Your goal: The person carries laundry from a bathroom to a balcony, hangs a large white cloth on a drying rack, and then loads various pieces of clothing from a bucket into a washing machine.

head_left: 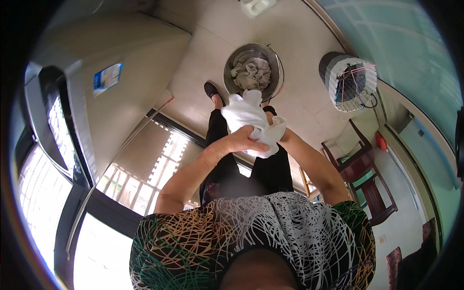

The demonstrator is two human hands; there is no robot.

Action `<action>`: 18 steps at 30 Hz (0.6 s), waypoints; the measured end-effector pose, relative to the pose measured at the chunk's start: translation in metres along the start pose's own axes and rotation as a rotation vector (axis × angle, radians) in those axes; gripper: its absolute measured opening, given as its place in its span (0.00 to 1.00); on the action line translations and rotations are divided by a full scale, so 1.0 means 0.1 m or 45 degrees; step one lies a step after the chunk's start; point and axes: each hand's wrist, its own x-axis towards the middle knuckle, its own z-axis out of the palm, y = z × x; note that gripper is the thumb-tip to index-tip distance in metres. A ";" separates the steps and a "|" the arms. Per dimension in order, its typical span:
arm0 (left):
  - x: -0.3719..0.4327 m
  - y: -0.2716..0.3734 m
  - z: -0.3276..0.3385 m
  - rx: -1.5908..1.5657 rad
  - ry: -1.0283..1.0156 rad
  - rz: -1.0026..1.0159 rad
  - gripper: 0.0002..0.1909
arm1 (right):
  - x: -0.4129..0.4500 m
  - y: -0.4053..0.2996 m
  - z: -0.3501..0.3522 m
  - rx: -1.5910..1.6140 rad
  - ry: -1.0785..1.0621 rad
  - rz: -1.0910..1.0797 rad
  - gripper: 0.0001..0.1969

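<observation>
A bunched white cloth (250, 116) is held in front of my thighs. My left hand (250, 139) grips its near side, with the thumb and fingers pressed into the folds. Behind the cloth's other side is my right hand (277, 125), mostly hidden, with only a part near the wrist showing. Beyond the cloth, a round metal bucket (229, 74) with a wire handle stands on the tiled floor near my feet. Crumpled greyish wet-looking cloth (253, 72) lies inside it. The lower end of the white cloth overlaps the bucket's near rim in view.
A woven basket (335, 78) with hangers stands to the right, by a glass panel (406, 47). Nearer on that side is a dark wooden chair (357, 165). A large appliance or cabinet (137, 65) fills the left. At the top is a pale plastic jug (257, 7).
</observation>
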 end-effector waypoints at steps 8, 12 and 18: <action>-3.03 -0.11 0.24 -0.022 0.433 0.724 0.16 | -1.60 1.19 1.93 -1.034 0.347 -0.487 0.19; -3.86 -0.07 0.53 0.109 0.434 0.896 0.16 | -2.20 1.56 2.83 -0.979 0.395 -0.937 0.13; -6.73 -0.32 0.88 0.198 0.501 1.403 0.21 | -3.41 3.38 5.02 -0.829 -0.216 -1.077 0.13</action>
